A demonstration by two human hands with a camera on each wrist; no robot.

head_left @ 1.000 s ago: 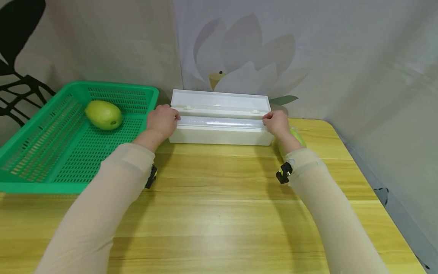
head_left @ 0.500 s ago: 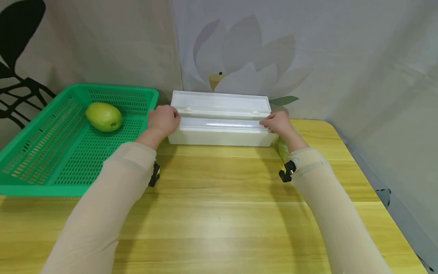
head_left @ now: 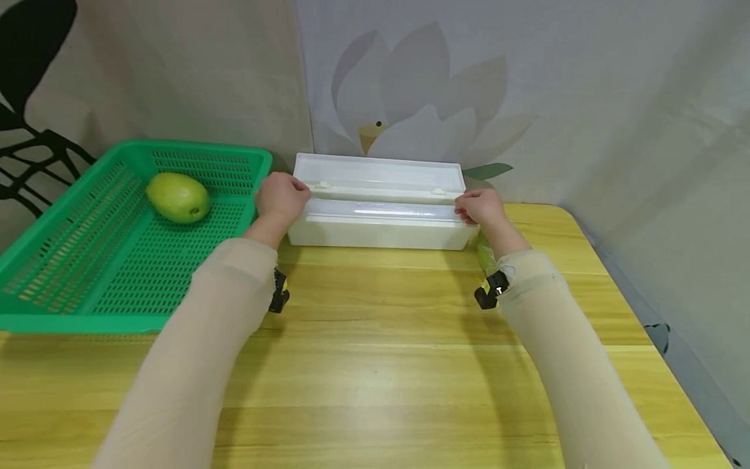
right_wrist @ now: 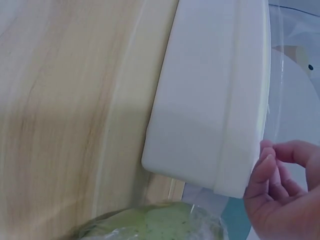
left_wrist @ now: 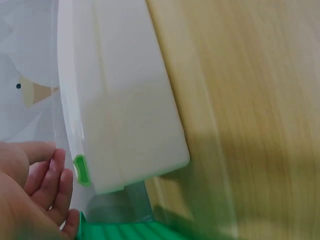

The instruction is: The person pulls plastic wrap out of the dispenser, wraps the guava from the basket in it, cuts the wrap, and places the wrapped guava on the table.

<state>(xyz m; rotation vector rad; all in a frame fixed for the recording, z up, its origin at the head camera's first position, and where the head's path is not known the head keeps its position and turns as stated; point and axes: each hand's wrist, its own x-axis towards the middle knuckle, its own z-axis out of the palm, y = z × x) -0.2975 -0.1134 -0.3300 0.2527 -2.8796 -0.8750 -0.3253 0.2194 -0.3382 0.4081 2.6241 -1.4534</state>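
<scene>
A long white cling film dispenser (head_left: 381, 236) stands at the back of the table, its lid (head_left: 377, 172) raised. Clear cling film (right_wrist: 278, 75) stretches along its top edge, visible in both wrist views. At the left end, my left hand (head_left: 282, 198) pinches the film between thumb and fingertips, a little above the box. My right hand (head_left: 485, 207) pinches it at the other end, fingertips right at the box's edge in the right wrist view. A green slider (left_wrist: 81, 170) shows on the box's left end.
A green plastic basket (head_left: 88, 322) sits to the left, holding a yellow-green melon-like fruit (head_left: 178, 197). Another green fruit in clear wrap (right_wrist: 160, 223) lies by the box's right end, partly behind my right wrist. A curtain (head_left: 615, 98) hangs close behind.
My left hand has risen slightly. My right hand shifted left along the box, then back to the right. Box, basket and fruit have stayed put.
</scene>
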